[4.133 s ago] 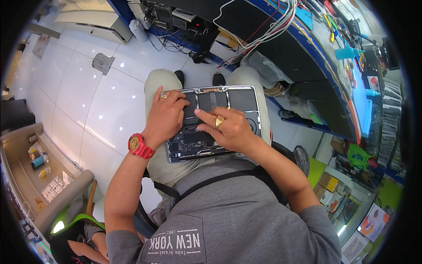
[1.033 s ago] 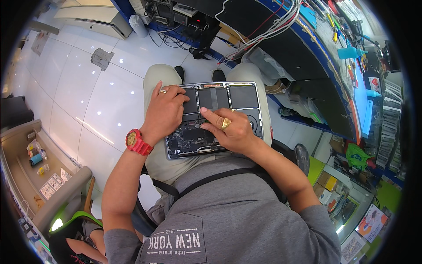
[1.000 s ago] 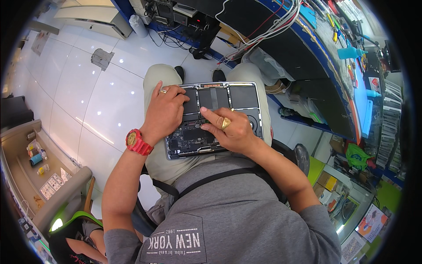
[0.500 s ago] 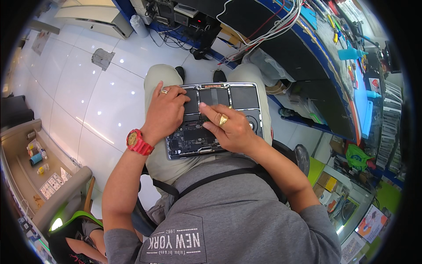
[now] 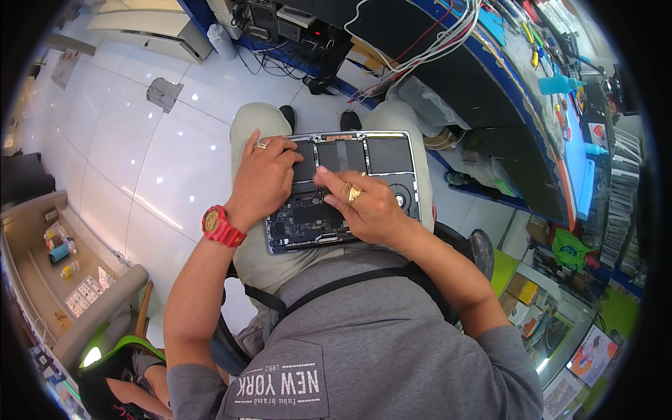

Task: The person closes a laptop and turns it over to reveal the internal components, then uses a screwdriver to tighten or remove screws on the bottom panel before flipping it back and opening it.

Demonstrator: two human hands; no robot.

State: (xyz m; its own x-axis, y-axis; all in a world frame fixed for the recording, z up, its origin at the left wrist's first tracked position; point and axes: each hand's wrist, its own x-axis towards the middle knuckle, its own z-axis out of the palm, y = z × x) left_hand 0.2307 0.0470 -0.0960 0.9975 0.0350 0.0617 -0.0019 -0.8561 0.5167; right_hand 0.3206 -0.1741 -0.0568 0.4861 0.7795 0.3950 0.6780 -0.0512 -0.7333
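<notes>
A laptop (image 5: 389,155) lies across my lap with its bottom cover off, baring black battery cells, a dark circuit board (image 5: 301,218) and a round fan at the right. My left hand (image 5: 262,175) rests palm down over its left side, fingers apart and bent onto the battery cells. A red watch (image 5: 222,226) is on that wrist. Over the middle of the laptop, my right hand (image 5: 371,206) is partly closed, its index finger and thumb bent toward each other just above the board. Whatever lies between those fingers, if anything, is too small to make out.
A black-sided workbench (image 5: 504,143) with tools and blue bottles on top curves along the right. Loose cables (image 5: 420,66) hang over its edge. A white bottle (image 5: 221,42) stands on the floor ahead. At the lower left is a beige open drawer or tray (image 5: 105,308); another person sits there.
My right index finger has shifted slightly, its tip now a little blurred. The left hand and the laptop look the same as before.
</notes>
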